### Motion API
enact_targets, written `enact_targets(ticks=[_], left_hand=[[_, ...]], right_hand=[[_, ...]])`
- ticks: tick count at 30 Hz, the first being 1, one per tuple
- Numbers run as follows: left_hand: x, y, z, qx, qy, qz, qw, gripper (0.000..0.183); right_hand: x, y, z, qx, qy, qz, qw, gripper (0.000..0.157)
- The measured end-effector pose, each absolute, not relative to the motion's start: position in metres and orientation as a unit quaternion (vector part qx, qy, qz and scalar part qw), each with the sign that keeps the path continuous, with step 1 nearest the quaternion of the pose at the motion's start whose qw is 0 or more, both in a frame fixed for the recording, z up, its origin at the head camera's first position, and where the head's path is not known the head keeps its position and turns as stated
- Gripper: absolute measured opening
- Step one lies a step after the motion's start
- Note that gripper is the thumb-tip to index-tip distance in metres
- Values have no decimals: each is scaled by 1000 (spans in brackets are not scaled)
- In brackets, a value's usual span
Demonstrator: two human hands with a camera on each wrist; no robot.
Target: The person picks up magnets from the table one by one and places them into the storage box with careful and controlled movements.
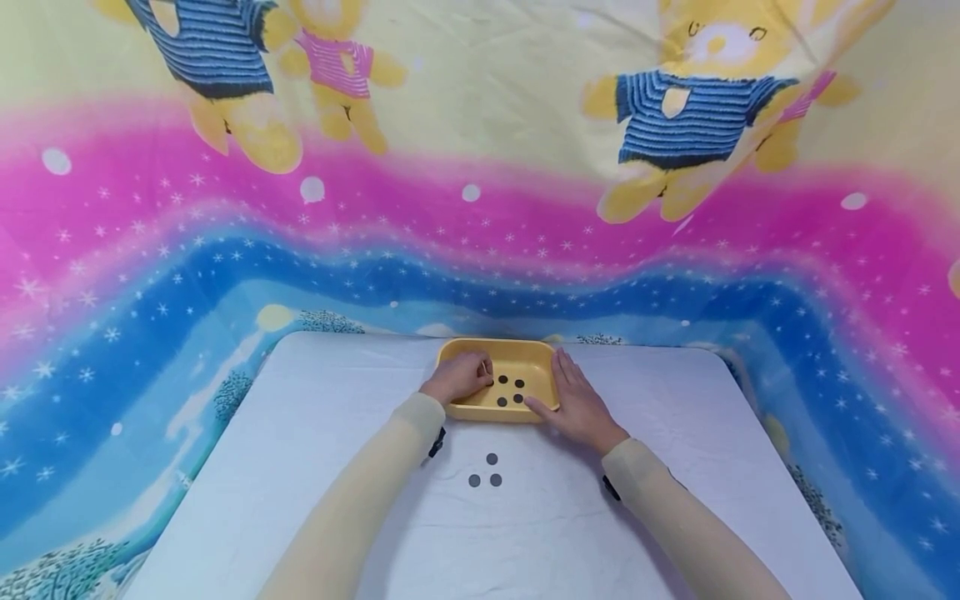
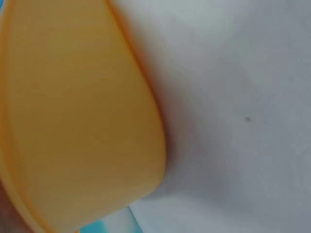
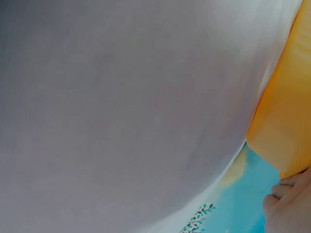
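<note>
A yellow tray [image 1: 487, 413] stands at the far edge of the white table, with several small dark discs [image 1: 502, 402] lying inside. My left hand [image 1: 459, 377] reaches over the tray's left side, its fingers bent and pinching one dark disc [image 1: 490, 382] near the tray floor. My right hand [image 1: 581, 407] rests against the tray's right end with fingers straight, its thumb over the front corner. In the left wrist view the tray's outer wall [image 2: 87, 116] fills the left half. The right wrist view shows part of the right hand [image 3: 291, 204] touching the tray [image 3: 286, 111].
Three more dark discs [image 1: 492, 459] lie on the white table [image 1: 465, 542] in front of the tray, between my forearms. A patterned cloth [image 1: 480, 233] with bears hangs behind and around the table.
</note>
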State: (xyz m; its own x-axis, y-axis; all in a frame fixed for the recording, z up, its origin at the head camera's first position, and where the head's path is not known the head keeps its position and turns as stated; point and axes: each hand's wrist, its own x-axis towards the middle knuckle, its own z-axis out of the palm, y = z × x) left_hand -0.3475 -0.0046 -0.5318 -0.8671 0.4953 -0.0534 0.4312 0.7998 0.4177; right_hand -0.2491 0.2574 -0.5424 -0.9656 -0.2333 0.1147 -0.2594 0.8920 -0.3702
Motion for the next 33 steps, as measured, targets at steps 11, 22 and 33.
enact_targets(ticks=[11,22,33], left_hand=[[-331,-21,-506,267,928,251,68,7],[-290,-38,-487,303,917,258,29,9],[-254,-57,-497,351,904,244,5,17]], right_hand=[[-249,257,-546,127,-972,195,41,116],[-251,258,-549,128,-972,194,40,117],[-250,256,-544,124,-972,196,35,117]])
